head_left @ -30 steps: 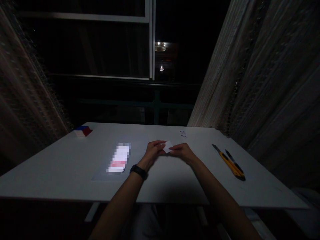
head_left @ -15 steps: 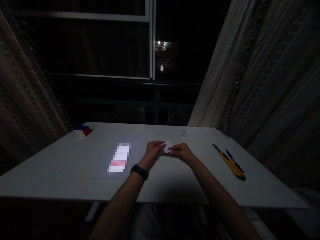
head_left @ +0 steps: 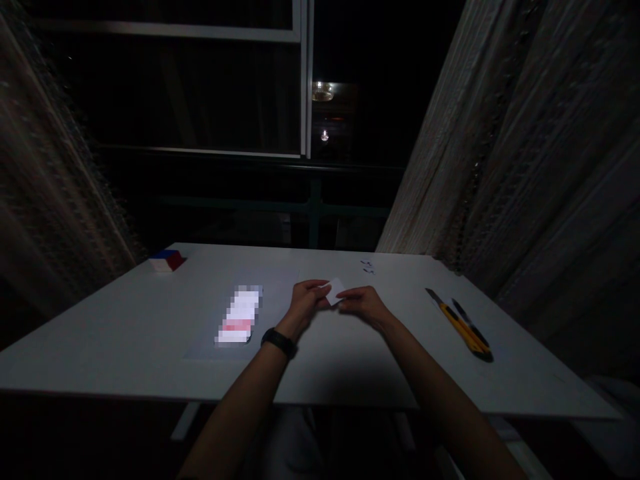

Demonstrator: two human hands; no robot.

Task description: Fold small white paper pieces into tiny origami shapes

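Note:
Both my hands meet over the middle of a white table [head_left: 125, 347] in a dim room. My left hand [head_left: 305, 303], with a dark watch [head_left: 278, 342] on the wrist, pinches one side of a small white piece of paper [head_left: 335, 291]. My right hand [head_left: 365, 304] pinches the other side. The paper is held just above the tabletop, tilted up toward me.
A lit phone screen [head_left: 240, 317] lies on a sheet left of my hands. A yellow utility knife [head_left: 457, 325] and a dark pen [head_left: 470, 323] lie at the right. A red, white and blue cube [head_left: 165, 260] sits at the far left corner. Small scraps [head_left: 367, 267] lie beyond my hands. Curtains hang on both sides.
The paper has tipped slightly in my fingers; both hands stay almost in the same place.

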